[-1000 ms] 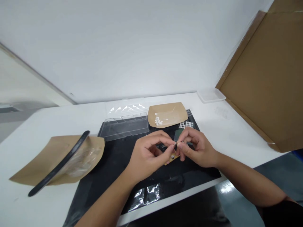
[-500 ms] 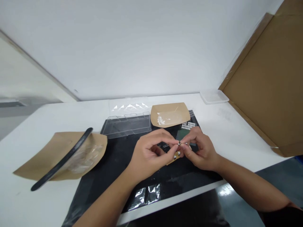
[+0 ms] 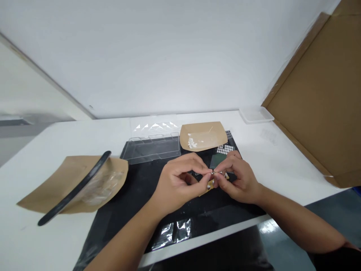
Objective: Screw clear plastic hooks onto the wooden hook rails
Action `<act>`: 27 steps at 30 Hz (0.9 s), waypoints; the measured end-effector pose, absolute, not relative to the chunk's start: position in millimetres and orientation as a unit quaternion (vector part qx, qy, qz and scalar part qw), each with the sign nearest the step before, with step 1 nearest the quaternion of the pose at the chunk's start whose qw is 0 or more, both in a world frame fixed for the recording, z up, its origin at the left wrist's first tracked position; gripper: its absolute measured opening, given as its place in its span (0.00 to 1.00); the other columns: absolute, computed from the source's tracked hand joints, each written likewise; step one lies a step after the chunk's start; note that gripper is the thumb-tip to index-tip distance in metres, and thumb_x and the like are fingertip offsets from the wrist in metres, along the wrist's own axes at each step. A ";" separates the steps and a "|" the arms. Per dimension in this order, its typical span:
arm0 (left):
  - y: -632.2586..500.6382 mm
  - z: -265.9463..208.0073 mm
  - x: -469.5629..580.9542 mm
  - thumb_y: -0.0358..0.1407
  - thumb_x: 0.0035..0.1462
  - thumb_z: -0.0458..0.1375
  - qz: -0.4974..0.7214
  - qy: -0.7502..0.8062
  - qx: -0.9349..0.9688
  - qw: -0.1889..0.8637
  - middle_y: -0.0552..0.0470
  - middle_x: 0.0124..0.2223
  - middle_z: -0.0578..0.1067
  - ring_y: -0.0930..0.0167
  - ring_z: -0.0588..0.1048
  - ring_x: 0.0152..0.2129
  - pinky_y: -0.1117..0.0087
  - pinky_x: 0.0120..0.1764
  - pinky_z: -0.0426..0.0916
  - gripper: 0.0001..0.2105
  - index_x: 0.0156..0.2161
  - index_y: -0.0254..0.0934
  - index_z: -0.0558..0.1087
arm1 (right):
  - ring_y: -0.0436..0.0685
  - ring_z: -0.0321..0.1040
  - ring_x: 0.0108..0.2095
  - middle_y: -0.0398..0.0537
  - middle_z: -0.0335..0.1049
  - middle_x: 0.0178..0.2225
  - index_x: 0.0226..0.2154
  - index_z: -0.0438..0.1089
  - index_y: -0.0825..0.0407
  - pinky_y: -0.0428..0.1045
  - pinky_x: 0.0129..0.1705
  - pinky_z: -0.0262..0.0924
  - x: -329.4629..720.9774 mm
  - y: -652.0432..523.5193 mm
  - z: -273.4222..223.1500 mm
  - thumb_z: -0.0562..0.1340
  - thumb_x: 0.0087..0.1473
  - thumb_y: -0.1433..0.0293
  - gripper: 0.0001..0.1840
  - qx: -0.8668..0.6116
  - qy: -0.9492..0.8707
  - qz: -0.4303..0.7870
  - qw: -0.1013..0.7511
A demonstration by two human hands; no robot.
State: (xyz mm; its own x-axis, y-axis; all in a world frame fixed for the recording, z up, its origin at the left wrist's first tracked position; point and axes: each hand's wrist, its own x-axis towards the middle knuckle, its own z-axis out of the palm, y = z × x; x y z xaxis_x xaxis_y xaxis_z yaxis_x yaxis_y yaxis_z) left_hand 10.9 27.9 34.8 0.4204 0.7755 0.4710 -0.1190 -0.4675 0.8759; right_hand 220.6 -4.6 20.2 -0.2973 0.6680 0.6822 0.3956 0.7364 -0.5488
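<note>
A white table [image 3: 269, 158] carries everything I work with, and a brown cardboard sheet [image 3: 316, 98] stands well to the right of my black mat [image 3: 132, 199]. At the mat's left edge lies a large paper tray [image 3: 46, 192] of clear wrapping, a black strip [image 3: 73, 190] slanting across it. Over the mat's right half, I hold my left hand [image 3: 180, 177] and right hand [image 3: 239, 180] almost fingertip to fingertip, thumbs and forefingers narrowed to a pinch. A clear plastic tray [image 3: 152, 148] and a smaller paper tray [image 3: 217, 128] of white bits [image 3: 192, 143] sit along the mat's far side. Beneath my fingers, above the mat, a yellow piece [image 3: 205, 191] shows partly.

Smallest is the small part [image 3: 213, 172] pinched between both hands; its shape is too fine to tell. I judge that uneven pressure could flick it away, and against the mat's dark, glossy surface a dropped piece could be hard to find.
</note>
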 end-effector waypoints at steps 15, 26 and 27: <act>31.9 31.2 7.3 0.28 0.59 0.70 0.442 0.208 0.645 0.588 0.49 0.34 0.78 0.72 0.80 0.22 0.72 0.21 0.81 0.01 0.36 0.34 0.84 | 0.51 0.79 0.29 0.41 0.78 0.29 0.44 0.69 0.49 0.49 0.35 0.71 219.1 -9.9 13.5 0.65 0.68 0.70 0.04 -0.327 -0.706 0.384 0.498; 32.5 32.9 7.2 0.29 0.57 0.71 0.458 0.240 0.687 0.510 0.47 0.33 0.80 0.73 0.80 0.24 0.80 0.19 0.75 0.02 0.37 0.35 0.86 | 0.52 0.77 0.29 0.39 0.77 0.27 0.43 0.69 0.48 0.52 0.39 0.67 219.5 -8.3 16.4 0.65 0.67 0.71 0.04 -0.341 -0.752 0.246 0.508; 32.3 32.9 7.1 0.29 0.57 0.71 0.460 0.240 0.692 0.502 0.47 0.33 0.80 0.72 0.80 0.24 0.80 0.18 0.75 0.03 0.37 0.35 0.86 | 0.52 0.76 0.29 0.38 0.77 0.26 0.43 0.69 0.48 0.53 0.40 0.65 219.7 -7.8 16.7 0.65 0.67 0.72 0.04 -0.339 -0.762 0.222 0.506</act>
